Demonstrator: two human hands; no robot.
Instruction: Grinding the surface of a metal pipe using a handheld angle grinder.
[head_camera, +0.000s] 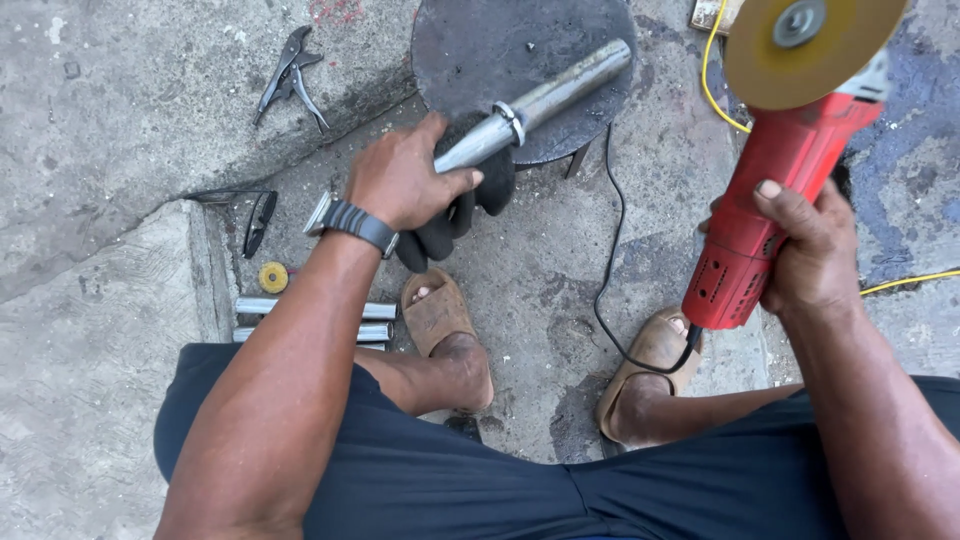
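My left hand (405, 180) grips a steel tube (545, 98) together with a dark glove (470, 205) that hangs below the fist. A shiny ring sits around the tube near my fingers. The tube's far end rests on a round dark metal plate (470, 40). My right hand (812, 250) holds a red angle grinder (770, 210) by its body, raised to the right of the tube, its yellowish disc (800, 45) turned up toward me and apart from the tube.
Locking pliers (290, 75) lie on the concrete at upper left. Short steel tubes (255, 305) and a small yellow disc (273, 277) lie by my left knee. The grinder's black cord (610, 250) loops between my sandalled feet. A yellow cable (712, 70) runs at the right.
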